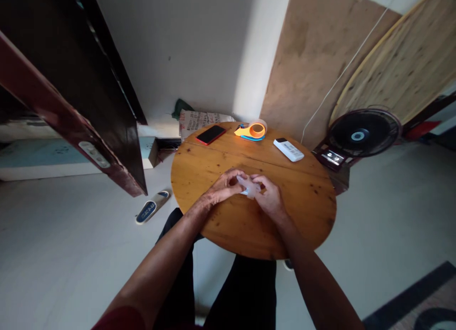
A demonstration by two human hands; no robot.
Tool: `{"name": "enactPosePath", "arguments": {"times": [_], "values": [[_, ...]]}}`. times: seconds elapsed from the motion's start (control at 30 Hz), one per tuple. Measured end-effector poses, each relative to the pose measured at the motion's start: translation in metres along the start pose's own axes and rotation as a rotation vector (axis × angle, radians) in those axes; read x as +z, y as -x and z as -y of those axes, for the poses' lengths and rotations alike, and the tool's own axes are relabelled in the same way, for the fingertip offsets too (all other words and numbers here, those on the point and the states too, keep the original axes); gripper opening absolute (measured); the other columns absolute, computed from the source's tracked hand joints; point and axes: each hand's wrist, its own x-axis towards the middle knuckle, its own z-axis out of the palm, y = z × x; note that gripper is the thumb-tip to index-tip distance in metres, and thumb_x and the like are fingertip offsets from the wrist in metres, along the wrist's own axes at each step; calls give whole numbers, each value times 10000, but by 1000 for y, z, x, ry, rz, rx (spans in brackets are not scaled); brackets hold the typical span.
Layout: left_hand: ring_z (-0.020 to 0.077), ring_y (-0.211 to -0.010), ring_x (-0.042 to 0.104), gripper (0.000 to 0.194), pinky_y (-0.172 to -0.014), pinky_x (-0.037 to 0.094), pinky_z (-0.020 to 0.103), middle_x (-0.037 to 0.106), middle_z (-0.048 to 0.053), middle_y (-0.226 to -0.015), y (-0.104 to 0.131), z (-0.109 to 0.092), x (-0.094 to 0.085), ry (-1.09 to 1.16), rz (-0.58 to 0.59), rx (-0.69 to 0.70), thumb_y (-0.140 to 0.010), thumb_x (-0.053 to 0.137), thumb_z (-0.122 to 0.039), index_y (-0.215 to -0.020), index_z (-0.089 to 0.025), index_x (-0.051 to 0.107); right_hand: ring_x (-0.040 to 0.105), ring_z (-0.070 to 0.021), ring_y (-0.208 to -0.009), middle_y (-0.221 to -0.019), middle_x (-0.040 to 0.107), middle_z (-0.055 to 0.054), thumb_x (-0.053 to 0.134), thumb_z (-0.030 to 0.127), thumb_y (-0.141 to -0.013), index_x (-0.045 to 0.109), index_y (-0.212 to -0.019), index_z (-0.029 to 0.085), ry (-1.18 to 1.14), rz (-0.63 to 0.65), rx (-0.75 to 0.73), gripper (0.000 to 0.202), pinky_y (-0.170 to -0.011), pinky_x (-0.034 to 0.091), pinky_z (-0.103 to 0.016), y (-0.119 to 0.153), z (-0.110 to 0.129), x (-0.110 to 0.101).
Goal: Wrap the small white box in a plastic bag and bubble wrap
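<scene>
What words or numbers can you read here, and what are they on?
None can be read clearly.
Sack: dark and red print, too blurred.
Slipper: pale letter-like marks, too blurred.
White box: label-like marks, too small.
Fan: bright shapes on its base, can't tell if writing.
Held plastic: no writing I can make out.
</scene>
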Motion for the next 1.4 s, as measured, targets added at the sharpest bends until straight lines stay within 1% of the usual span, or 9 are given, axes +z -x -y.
{"name": "enactPosePath", "arguments": {"times": [0.1,0.17,0.37,0.47,0.6,0.83,1.0,1.23,1.4], "values": [[186,-910,612,402,-821,485,313,662,43,-999,2,1,1,139,132,-74,-730,691,-294,-1102,-172,598,604,-172,-691,-776,679,-10,594,348,-757,624,-800,209,-135,3,175,148,-622,475,-266,-3,-1,-4],[184,-906,617,436,-814,491,308,670,46,-1003,1,6,2,195,189,-85,-726,719,-323,-1120,-174,604,571,-158,-635,-699,642,1,589,378,-760,622,-768,197,-187,38,221,184,-586,452,-255,-5,-3,-6],[197,-983,623,528,-868,505,341,657,78,-1120,-3,15,9,302,130,-85,-694,776,-325,-1167,-188,586,538,-146,-577,-669,625,2,600,409,-756,638,-800,185,-193,23,285,231,-528,424,-248,-7,-4,-4],[213,-1055,614,531,-920,493,360,635,108,-1186,-5,12,11,404,99,-35,-725,765,-372,-1181,-180,573,575,-160,-639,-730,651,-10,588,434,-793,650,-867,185,-226,36,242,267,-581,453,-260,-6,1,-5],[236,-1121,588,564,-943,478,359,614,117,-1234,-5,8,10,411,126,13,-757,731,-453,-1223,-187,557,613,-179,-736,-855,686,-23,599,450,-806,643,-1017,195,-272,111,245,334,-652,486,-276,-4,8,-7],[198,-972,609,506,-842,468,302,645,94,-1124,-2,9,9,364,139,-30,-822,642,-505,-1178,-153,575,648,-191,-783,-949,705,-40,693,438,-727,612,-1119,195,-387,153,353,469,-691,518,-298,-1,8,-5],[149,-823,588,497,-752,452,268,649,65,-989,-3,10,11,329,62,-91,-773,682,-520,-1079,-135,608,654,-207,-874,-1032,703,-67,664,432,-759,636,-1104,185,-350,164,284,425,-760,521,-320,-1,9,-6],[97,-685,512,491,-643,408,225,582,0,-801,-10,19,14,333,-15,-99,-704,711,-564,-905,-132,591,648,-216,-914,-1039,689,-80,600,438,-820,676,-1041,181,-143,147,121,347,-778,525,-323,0,4,-6],[102,-688,521,486,-649,416,229,594,7,-807,-10,18,14,279,-27,-103,-740,673,-566,-940,-128,610,613,-208,-1023,-1077,655,-65,529,404,-887,697,-998,213,-71,103,-45,277,-906,495,-330,0,-3,-3]]}}
